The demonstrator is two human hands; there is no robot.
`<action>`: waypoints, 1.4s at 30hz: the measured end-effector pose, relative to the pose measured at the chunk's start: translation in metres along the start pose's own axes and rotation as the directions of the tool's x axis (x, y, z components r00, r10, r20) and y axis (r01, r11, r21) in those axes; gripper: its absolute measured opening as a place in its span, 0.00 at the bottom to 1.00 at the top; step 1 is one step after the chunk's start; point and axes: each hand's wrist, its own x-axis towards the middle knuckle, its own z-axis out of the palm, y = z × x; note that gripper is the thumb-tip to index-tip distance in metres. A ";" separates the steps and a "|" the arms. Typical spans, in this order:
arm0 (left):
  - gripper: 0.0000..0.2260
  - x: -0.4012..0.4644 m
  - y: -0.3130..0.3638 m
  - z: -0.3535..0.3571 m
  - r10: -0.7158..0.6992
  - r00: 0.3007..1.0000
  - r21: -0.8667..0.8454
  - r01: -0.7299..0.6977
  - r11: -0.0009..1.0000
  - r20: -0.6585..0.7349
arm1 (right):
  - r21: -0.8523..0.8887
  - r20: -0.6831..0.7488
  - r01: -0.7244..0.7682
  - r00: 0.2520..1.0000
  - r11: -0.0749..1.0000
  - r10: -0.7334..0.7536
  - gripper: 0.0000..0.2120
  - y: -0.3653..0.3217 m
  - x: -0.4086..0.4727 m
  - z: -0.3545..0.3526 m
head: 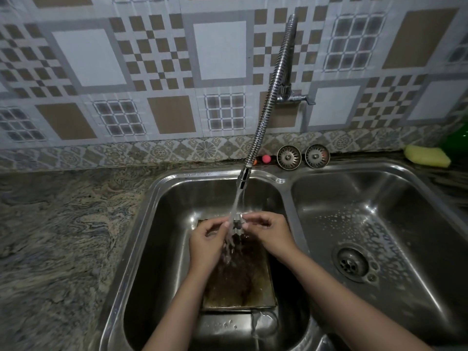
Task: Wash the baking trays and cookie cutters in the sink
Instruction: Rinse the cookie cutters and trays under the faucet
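1. Over at the left basin of the double sink (157,224), someone's got both hands under the running water from the bendy faucet (268,102).
2. Left hand (207,245) and right hand (269,235) are pinching a small metal thing between them, most likely one of the cookie cutters (237,224). It's right in the stream and blurry, so I can't make out its shape.
3. Fingers on both sides are curled in toward each other, tips nipping the cutter from left and right. Not spread flat, not a fist.
4. The cutter sits dead centre between the two hands, so neither one is really nearer. It's held up above the basin floor, straight under the nozzle.
5. Directly below it lies a baking tray (243,297), flat on the bottom of the left basin, long axis running away from the person toward the wall. It looks brown and crusty, with water splashing onto it. My guess is it still needs a proper scrub.
6. Right basin has only the drain (352,262) and foamy flecks, nothing in it that I can see.
7. Up on the counter (63,236) behind the sink: two strainer plugs (302,157) and a yellow sponge (426,156) well off to the right. If the tray's next, the right hand has the shorter reach to that sponge.
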 end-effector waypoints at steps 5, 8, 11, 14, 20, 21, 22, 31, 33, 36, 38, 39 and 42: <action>0.08 0.001 -0.004 -0.013 -0.029 0.999 -0.068 0.027 0.997 -0.039 | -0.075 0.019 0.017 1.000 0.997 -0.015 0.10 0.000 0.006 0.015; 0.12 0.001 -0.004 -0.016 -0.082 0.993 -0.153 0.069 0.986 -0.086 | -0.076 0.020 0.018 1.000 0.997 -0.016 0.08 -0.005 0.010 0.022; 0.10 -0.007 -0.009 -0.017 -0.106 0.993 -0.075 0.101 0.992 -0.059 | -0.068 0.004 0.044 0.999 0.997 -0.043 0.09 -0.017 0.009 0.015; 0.06 -0.028 -0.019 -0.006 -0.167 0.970 0.110 0.150 0.983 0.176 | -0.045 -0.046 0.077 0.996 0.996 -0.079 0.10 -0.033 -0.003 -0.008; 0.08 -0.073 -0.048 0.035 -0.436 0.338 0.520 -0.220 0.825 0.834 | -0.060 -0.198 0.018 0.980 0.998 -0.030 0.09 -0.031 -0.048 -0.099; 0.09 -0.077 -0.053 0.039 -0.483 0.266 0.548 -0.302 0.780 0.834 | -0.119 -0.225 -0.015 0.974 0.993 -0.012 0.09 -0.024 -0.056 -0.115; 0.10 -0.082 -0.058 0.044 -0.512 0.236 0.564 -0.354 0.746 0.826 | -0.185 -0.247 -0.055 0.969 0.981 0.008 0.09 -0.015 -0.064 -0.131; 0.15 -0.089 -0.074 0.051 -0.598 0.165 0.617 -0.100 0.781 0.784 | -0.667 -0.239 -0.451 0.883 0.593 0.403 0.18 0.075 -0.108 -0.197; 0.15 -0.086 -0.070 0.049 -0.569 0.210 0.591 -0.058 0.805 0.795 | -0.736 -0.189 -0.439 0.864 0.515 0.467 0.18 0.078 -0.106 -0.191; 0.16 -0.080 -0.064 0.041 -0.509 0.319 0.536 0.004 0.844 0.799 | -0.793 -0.172 -0.432 0.835 0.430 0.522 0.10 0.070 -0.099 -0.181; 0.16 -0.072 -0.054 0.033 -0.447 0.423 0.480 0.031 0.877 0.788 | -0.831 -0.217 -0.415 0.856 0.371 0.470 0.06 0.055 -0.092 -0.174; 0.16 -0.067 -0.047 0.028 -0.411 0.474 0.447 0.040 0.894 0.779 | -0.836 -0.235 -0.395 0.885 0.380 0.402 0.07 0.047 -0.090 -0.170; 0.13 -0.050 -0.017 0.016 -0.303 0.597 0.320 0.082 0.944 0.742 | -0.763 -0.224 -0.254 0.966 0.594 0.126 0.04 0.014 -0.085 -0.144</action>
